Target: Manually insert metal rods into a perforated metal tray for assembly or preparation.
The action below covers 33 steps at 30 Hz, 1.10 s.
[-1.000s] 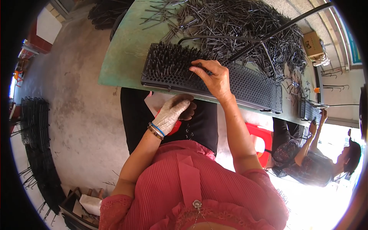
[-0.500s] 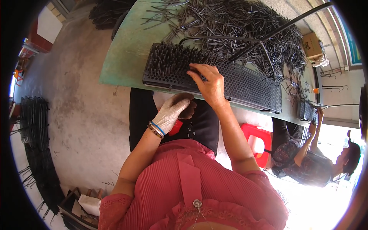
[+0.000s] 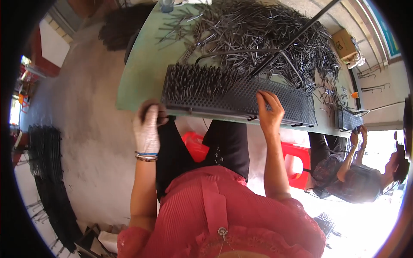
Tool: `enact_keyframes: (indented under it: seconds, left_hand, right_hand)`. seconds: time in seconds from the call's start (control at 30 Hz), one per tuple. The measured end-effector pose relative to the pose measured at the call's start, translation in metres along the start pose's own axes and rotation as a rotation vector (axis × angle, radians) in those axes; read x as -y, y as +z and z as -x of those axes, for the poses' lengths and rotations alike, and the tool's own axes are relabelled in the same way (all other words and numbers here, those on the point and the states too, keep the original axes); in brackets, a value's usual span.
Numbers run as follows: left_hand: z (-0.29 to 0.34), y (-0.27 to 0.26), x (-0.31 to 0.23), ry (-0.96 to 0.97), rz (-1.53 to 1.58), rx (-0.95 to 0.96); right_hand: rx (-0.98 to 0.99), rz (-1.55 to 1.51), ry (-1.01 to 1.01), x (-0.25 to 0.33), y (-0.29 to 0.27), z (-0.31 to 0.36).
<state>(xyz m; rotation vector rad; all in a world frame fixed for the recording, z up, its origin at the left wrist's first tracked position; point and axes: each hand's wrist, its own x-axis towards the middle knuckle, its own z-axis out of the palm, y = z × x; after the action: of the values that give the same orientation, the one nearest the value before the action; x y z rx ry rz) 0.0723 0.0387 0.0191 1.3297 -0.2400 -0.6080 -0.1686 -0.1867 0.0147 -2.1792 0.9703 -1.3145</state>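
A long black perforated rack (image 3: 297, 105) lies along the near edge of the green table. Its left part is packed with upright dark thin sticks (image 3: 195, 84); holes show on its right part. Beside the rack's left front corner is my left hand (image 3: 148, 124), in a pale glove with dark fingertips. Its fingers are curled and blurred, so whether they touch the rack or hold anything is unclear. My bare right hand (image 3: 271, 114) hovers at the front edge of the rack's right half. Its fingers are loosely bent and apart, with nothing visible in them.
A large pile of loose dark sticks (image 3: 266, 38) covers the table (image 3: 140, 77) behind the rack. A bent black metal rod (image 3: 297, 36) slants over it. At right, another person (image 3: 352, 172) works at a similar rack (image 3: 348, 119). A red stool (image 3: 297, 165) stands between us.
My right hand has left the stick-filled part and moved right along the rack. My left hand has moved left and up to the rack's left corner. The view has shifted slightly.
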Motion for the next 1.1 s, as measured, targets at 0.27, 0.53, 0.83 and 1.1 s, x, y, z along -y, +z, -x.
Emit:
enact_keyframes:
  seconds: [0.27, 0.53, 0.83, 1.1]
  left_hand:
    - [-0.162, 0.038, -0.048, 0.373, -0.858, 0.288]
    - [-0.256, 0.23, 0.003, 0.061, -1.694, 0.936]
    - [-0.219, 0.337, 0.048, -0.088, -1.837, 0.848]
    - [-0.214, 0.335, 0.056, 0.114, -1.972, 0.834]
  right_hand:
    - [-0.125, 0.459, 0.062, -0.06, -0.034, 0.0]
    - [-0.127, 0.434, 0.132, -0.06, -0.029, 0.0]
    - [-0.132, 0.462, 0.168, -0.058, -0.027, -0.002]
    - [-0.105, 0.467, 0.18, -0.061, -0.026, -0.006]
